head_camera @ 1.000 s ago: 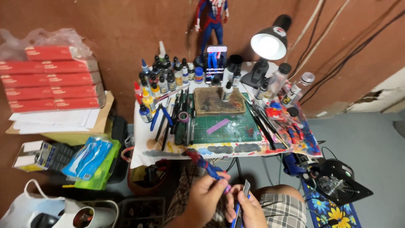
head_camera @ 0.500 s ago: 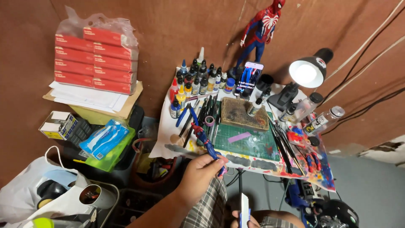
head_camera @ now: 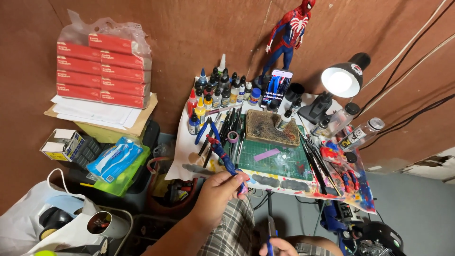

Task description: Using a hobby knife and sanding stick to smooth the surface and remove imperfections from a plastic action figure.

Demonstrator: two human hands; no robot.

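Left grip: the left hand [head_camera: 219,189] is clenching around the lower end of a small blue and red figure part [head_camera: 222,154], low in the middle of the frame, at the near edge of the bench [head_camera: 189,156].
Long axis: the figure part is running from the fist up and to the left, its far end lying over the bench's paint-smeared white cover just left of the green cutting mat [head_camera: 275,159].
Right grip: the right hand [head_camera: 279,246] is sitting at the bottom edge of the frame, fingers closing on a thin blue-handled tool [head_camera: 270,232] that is pointing upward; most of the hand is cut off.
Which hand is nearer: the left one is holding the part; the right one is waiting apart, below and to the right, over the checked shorts [head_camera: 232,232].
Counts: two hands, one held part, one tool in hand, one mat, one scorched brown pad [head_camera: 272,128] above it.
Farther out: a cluster of paint bottles [head_camera: 220,92], too many to count surely, is standing at the back of the bench.
Back wall: one red and blue figure [head_camera: 289,33] is standing upper centre, one phone [head_camera: 277,87] propped below it, one lit desk lamp [head_camera: 341,80] to the right.
Upper left: five red boxes [head_camera: 102,71] are stacked in view.
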